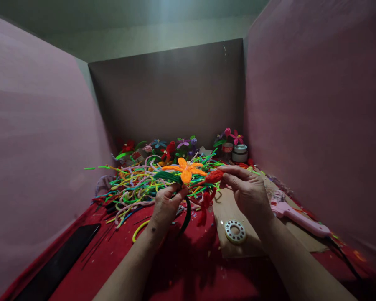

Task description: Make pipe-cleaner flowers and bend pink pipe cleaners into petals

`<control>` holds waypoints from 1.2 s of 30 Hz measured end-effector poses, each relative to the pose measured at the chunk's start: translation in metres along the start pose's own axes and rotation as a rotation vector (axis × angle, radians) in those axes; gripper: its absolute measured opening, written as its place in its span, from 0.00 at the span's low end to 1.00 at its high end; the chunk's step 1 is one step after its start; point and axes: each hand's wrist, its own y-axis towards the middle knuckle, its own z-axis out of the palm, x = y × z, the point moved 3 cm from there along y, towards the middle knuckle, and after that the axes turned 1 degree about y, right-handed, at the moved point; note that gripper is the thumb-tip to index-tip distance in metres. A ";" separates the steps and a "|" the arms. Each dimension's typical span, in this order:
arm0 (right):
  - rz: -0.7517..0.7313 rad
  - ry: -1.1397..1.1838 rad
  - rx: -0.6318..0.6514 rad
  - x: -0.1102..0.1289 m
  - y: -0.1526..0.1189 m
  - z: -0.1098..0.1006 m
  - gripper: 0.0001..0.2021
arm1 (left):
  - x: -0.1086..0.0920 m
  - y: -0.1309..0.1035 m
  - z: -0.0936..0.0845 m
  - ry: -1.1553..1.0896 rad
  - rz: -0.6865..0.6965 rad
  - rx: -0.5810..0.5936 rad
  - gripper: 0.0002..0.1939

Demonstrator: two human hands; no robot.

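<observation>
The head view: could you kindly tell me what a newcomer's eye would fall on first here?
The bright orange flower stands out first, near the centre, pinched from below by the left hand. Next, just to its right, comes the red bud, held by the right hand. Behind them lies a tangled heap of multicoloured fuzzy stems.

Enclosure: left pink partition (pixel 34 133), right pink partition (pixel 316 108), grey-brown back panel (pixel 169 100) between; pale greenish wall (pixel 119 44) visible above its slanting top edge. Red tablecloth (pixel 188 271) below. Lighting dim; faint bluish glow at top centre, right side darker
</observation>
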 end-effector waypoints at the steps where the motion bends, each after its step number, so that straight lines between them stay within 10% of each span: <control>1: -0.001 -0.002 0.007 0.000 0.000 0.000 0.05 | 0.000 0.000 0.000 0.005 -0.001 -0.005 0.11; 26: 0.001 -0.010 -0.009 -0.003 -0.002 0.002 0.04 | 0.009 0.002 -0.002 0.097 0.118 -0.097 0.11; 36: 0.030 -0.086 -0.065 -0.014 -0.007 0.005 0.05 | 0.022 0.011 0.000 0.171 -0.069 -0.042 0.10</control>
